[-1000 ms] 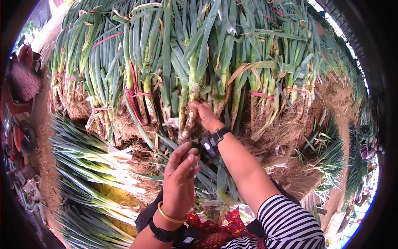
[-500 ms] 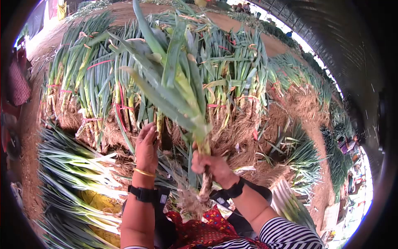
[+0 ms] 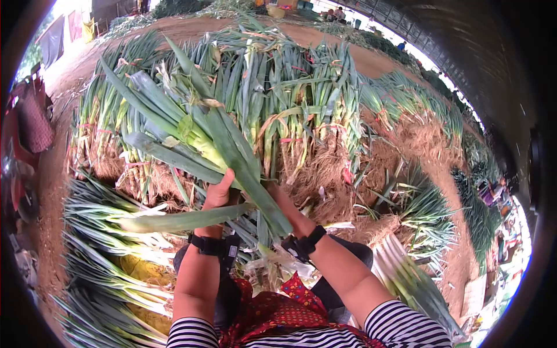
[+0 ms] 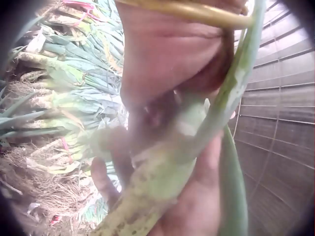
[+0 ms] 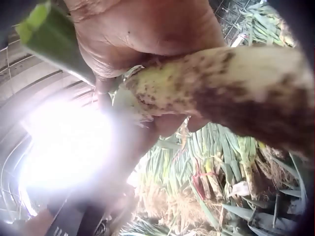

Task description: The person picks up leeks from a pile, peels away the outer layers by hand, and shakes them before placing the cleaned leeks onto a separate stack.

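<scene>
A big green onion [image 3: 200,142] is raised in front of the body in the head view, its leaves fanning to the upper left. My left hand [image 3: 218,193] grips it just below the leaves, thumb up along the stalk. On the right, my right hand [image 3: 282,200] holds the same onion lower down, partly covered by a drooping leaf. The right wrist view has the soil-stained shaft [image 5: 197,83] running out from under the right palm. In the left wrist view the pale stalk [image 4: 157,182] crosses below the left palm, with fingers behind it.
Bundled green onions [image 3: 293,116] with red ties stand in a row ahead, roots toward me. Loose cleaner onions [image 3: 116,238] lie at the left over yellow sheeting. A bunch of pale-stemmed onions [image 3: 406,272] rests by the right knee.
The right hand has pulled an onion from the row and brought it close to the body. The left hand has come over and taken hold of it; its leaves now tilt left.
</scene>
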Action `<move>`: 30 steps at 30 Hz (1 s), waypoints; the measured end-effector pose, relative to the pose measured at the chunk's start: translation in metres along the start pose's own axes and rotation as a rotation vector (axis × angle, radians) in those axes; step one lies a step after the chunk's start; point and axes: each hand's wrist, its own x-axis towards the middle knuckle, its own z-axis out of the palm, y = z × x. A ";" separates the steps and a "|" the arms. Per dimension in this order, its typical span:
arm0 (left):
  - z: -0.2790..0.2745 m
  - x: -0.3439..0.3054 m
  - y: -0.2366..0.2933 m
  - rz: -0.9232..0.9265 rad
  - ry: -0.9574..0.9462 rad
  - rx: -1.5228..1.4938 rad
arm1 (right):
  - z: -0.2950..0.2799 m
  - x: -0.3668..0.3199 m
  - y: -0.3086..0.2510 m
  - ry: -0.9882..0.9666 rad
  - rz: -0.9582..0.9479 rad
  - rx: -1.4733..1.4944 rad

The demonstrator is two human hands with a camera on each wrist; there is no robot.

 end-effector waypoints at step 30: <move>0.008 0.000 -0.004 -0.098 0.013 0.453 | -0.066 0.039 -0.024 0.411 -0.180 -0.301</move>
